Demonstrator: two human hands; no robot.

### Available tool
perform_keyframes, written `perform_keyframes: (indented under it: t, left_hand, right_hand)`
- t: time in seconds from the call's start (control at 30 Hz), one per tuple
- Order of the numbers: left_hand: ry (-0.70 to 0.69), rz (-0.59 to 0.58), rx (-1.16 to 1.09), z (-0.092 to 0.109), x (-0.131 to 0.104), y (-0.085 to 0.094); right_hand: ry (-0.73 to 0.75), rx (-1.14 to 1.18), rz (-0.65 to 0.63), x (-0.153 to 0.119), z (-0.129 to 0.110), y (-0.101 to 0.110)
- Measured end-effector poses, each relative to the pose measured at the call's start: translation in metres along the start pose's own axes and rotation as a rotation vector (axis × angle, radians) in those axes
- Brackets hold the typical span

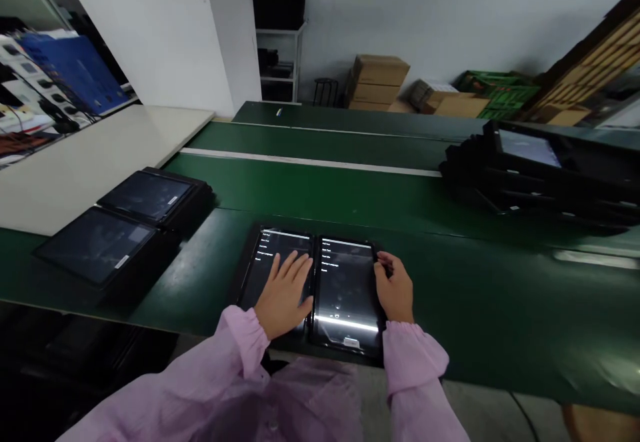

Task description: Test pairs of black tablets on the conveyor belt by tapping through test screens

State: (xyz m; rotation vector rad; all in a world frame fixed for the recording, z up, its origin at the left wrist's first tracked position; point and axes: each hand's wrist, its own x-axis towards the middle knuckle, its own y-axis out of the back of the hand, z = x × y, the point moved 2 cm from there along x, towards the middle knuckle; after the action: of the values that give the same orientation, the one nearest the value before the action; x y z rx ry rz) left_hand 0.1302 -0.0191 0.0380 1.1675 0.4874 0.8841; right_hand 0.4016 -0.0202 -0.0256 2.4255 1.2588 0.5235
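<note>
Two black tablets lie side by side in front of me, both screens lit with a short white text menu. Over the left tablet (254, 275) my left hand (284, 295) is spread palm down, fingers stretched out and the thumb toward the gap between the two. My right hand (395, 292) is curled at the upper right edge of the right tablet (345, 295), its thumb and fingers closed on that edge. A white label (351, 343) shows at the bottom of that tablet. Both tablets seem to rest in a dark tray, mostly hidden.
Stacked trays with dark-screened tablets (150, 197) stand at left on the green bench (310, 192). A taller pile of black trays (530, 182) is at right, a lit tablet (530, 147) on top. Behind are cardboard boxes (377, 79), a green crate (500, 89) and a pillar (160, 35).
</note>
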Motion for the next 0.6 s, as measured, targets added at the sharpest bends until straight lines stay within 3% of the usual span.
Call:
perform_keyframes:
  t: [0.1,0.23,0.4,0.6]
  left_hand:
    - [0.042,-0.006,0.069,0.006,0.013,-0.013]
    - [0.090,0.052,0.112,-0.003,0.027,-0.019]
    - [0.095,0.120,0.116,-0.012,0.038,-0.016]
    - [0.063,0.059,0.078,-0.022,0.034,-0.007]
  right_hand:
    - [0.011,-0.016,-0.010,0.000,0.002,0.000]
    - [0.018,-0.003,-0.005,0.000,0.005,-0.002]
    - [0.019,0.009,-0.005,0.000,0.004,-0.002]
    - [0.026,0.018,0.000,0.003,0.004,-0.003]
